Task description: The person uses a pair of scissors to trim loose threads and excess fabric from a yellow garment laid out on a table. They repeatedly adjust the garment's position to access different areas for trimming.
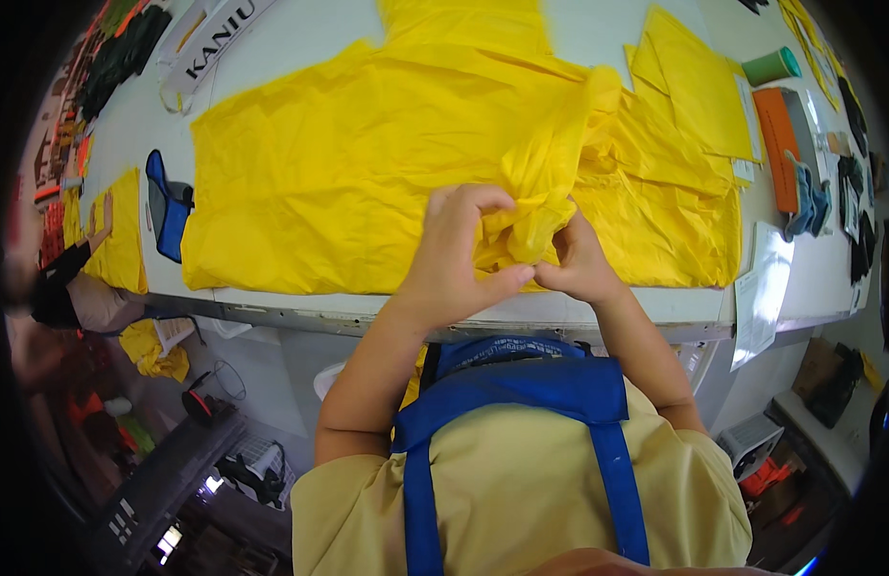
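Observation:
A large yellow garment (310, 182) of thin, creased cloth lies spread along the near side of the white table (348, 305). Part of it is bunched up at the right of centre, just in front of me. My left hand (456, 252) curls round the left side of this gathered cloth, its thumb reaching in toward the right hand. From the other side, my right hand (580, 257) pinches the lower end of the bunch. The two hands almost meet at the thumbs. Folds hide some of the fingertips.
Folded yellow pieces (694, 91) lie at the far right, beside a green thread spool (772, 65) and an orange box (778, 144). A blue-and-black item (169, 206) lies left of the garment. At far left, another person's hand (106, 219) rests on yellow cloth.

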A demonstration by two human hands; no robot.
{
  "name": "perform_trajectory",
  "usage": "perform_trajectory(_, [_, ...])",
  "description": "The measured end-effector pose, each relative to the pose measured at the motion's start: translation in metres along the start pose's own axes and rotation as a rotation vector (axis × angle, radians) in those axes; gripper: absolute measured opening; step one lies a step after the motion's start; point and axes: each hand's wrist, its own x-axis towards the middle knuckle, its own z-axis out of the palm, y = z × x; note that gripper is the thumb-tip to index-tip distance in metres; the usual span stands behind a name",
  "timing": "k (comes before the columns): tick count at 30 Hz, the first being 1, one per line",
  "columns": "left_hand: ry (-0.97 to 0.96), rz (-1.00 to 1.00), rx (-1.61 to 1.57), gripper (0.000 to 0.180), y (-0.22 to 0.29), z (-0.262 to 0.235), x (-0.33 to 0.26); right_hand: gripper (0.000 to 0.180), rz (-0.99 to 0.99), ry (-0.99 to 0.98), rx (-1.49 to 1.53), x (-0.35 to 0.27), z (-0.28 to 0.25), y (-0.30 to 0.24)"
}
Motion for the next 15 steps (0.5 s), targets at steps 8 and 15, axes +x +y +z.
perform_trajectory(8, [-0.095,0.08,0.063,0.013,0.009,0.024,0.013,0.054,-0.23,0.468,-0.517,-0.062,-0.082,0.016])
perform_trajectory(15, [-0.107,-0.326,-0.355,0.018,0.017,0.051,0.0,0.049,0.343,1.405,-1.128,-0.244,-0.278,0.122])
